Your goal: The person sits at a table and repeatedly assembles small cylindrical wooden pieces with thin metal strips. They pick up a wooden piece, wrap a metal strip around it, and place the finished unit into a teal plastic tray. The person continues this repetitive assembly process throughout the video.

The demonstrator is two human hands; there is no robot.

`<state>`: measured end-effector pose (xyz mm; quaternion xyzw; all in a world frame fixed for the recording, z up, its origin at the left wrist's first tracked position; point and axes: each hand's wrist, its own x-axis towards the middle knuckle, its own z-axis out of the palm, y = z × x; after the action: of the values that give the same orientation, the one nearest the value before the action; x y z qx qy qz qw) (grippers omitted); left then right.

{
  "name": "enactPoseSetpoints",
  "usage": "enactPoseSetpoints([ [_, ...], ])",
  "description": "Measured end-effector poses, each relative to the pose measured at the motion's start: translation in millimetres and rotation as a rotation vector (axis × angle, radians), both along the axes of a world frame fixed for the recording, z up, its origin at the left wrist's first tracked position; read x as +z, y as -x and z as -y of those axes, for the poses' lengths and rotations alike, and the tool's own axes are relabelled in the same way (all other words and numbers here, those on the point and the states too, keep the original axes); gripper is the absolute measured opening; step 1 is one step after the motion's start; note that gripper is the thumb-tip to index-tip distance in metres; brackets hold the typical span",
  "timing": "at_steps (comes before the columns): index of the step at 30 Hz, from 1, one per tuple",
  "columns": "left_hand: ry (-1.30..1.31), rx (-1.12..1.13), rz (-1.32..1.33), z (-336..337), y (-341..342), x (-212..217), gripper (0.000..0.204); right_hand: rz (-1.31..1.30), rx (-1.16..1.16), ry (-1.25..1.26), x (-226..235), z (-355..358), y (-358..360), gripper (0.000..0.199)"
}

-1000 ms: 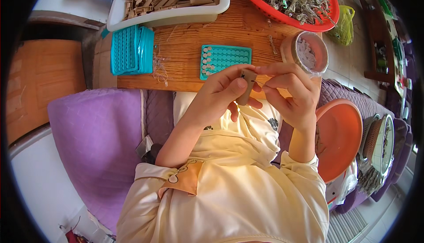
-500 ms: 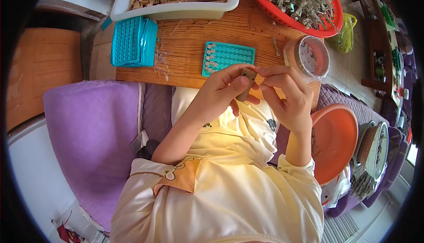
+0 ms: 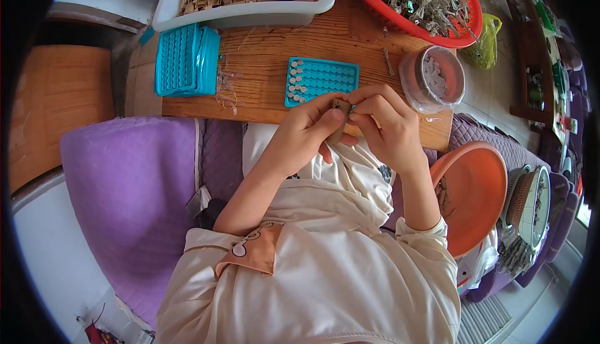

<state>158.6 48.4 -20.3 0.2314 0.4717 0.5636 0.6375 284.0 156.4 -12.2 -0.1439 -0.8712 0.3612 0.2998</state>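
A brown, tube-like plastic casing (image 3: 337,136) is gripped between the thumb and fingers of my left hand (image 3: 305,132), just off the table's front edge. My right hand (image 3: 390,128) is closed in a pinch at the casing's upper right side. A tiny blue-green bit shows at those fingertips, too small to name. Just beyond both hands, a teal tray (image 3: 331,84) with rows of round hollows lies on the wooden table. Small pale discs (image 3: 294,80) fill hollows along its left side.
Teal trays (image 3: 178,62) are stacked at left. Behind stands a white tub (image 3: 250,19) of brown casings. A red basket (image 3: 400,31) holds tangled wired parts. A clear-lined container (image 3: 412,78) with white pieces stands at right. An orange basin (image 3: 481,200) is beside my right arm.
Both hands have shifted slightly left with the casing. My right fingers have folded in closer against the casing's side, and the blue-green bit now shows there.
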Motion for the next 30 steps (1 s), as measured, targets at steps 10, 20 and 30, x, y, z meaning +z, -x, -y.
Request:
enactPoseSetpoints([
  [10, 0.011, -0.023, 0.093, -7.8, 3.1, -13.5, 0.036, -0.009, 0.013, 0.399, -15.8, -7.2, -2.4, 0.012],
  [20, 0.056, 0.041, 0.022, -16.2, 0.4, -14.8, 0.037, 0.026, 0.036, 0.125, -20.7, -13.7, 3.1, 0.016],
  [30, -0.28, 0.236, -0.148, -34.8, -25.3, -0.4, 0.03, -0.43, -0.215, 0.464, -33.0, 10.0, -14.5, 0.04],
])
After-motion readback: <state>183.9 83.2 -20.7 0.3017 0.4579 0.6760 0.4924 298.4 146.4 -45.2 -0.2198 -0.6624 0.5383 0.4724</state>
